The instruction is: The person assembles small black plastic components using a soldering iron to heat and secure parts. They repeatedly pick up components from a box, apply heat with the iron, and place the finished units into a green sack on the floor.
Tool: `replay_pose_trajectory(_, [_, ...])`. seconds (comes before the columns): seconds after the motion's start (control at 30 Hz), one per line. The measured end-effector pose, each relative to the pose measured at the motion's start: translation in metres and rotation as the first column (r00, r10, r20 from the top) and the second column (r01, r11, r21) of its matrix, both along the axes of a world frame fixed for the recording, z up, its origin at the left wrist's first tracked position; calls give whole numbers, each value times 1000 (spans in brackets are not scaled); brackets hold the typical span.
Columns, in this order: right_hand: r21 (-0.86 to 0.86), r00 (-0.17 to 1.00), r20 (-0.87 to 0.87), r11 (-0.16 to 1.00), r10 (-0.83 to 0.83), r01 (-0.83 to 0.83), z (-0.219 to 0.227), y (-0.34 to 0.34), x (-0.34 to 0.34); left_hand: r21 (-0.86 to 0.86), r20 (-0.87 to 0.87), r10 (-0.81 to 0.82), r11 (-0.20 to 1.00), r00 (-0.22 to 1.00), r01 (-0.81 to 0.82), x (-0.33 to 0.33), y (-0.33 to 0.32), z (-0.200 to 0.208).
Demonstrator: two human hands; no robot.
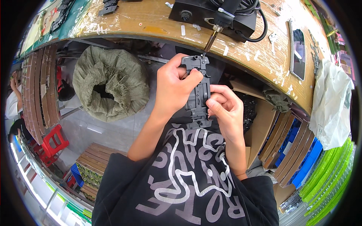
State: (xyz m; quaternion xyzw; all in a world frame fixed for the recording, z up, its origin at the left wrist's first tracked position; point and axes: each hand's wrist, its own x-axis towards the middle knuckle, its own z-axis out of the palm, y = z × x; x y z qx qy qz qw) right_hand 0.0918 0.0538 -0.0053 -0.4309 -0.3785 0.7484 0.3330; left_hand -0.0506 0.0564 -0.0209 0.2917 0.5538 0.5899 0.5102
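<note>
Both hands hold a long black moulded plastic part [198, 98] upright in front of my chest, just off the bench edge. My left hand [169, 86] grips its upper half, with the thumb lying across the front. On the lower right edge, my right hand [229, 109] pinches the part between thumb and curled fingers. The tip of a soldering iron [212, 39] points down to the part's top right corner. It looks to be at or very near a small hole there; contact cannot be told. The fingers behind the part are hidden.
The iron leans out over the wooden workbench [132, 26] from beside a black box [184, 15] with cables. A phone [298, 56] lies on the right. Below stand an olive woven sack [124, 81], a red stool [55, 141] and a cardboard box [260, 128]. A white plastic bag [332, 105] hangs right.
</note>
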Motion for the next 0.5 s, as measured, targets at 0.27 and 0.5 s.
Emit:
replay_pose_trajectory(0.27, [14,1000,-10,1000,-6,6,3,0,1,-10,16,5,1000,1000,-5,0,1,3])
replay_pose_trajectory(0.5, [21,1000,-16,1000,-7,7,0,0,-1,-12,-10,1,1000,1000,-2,-1,2,4])
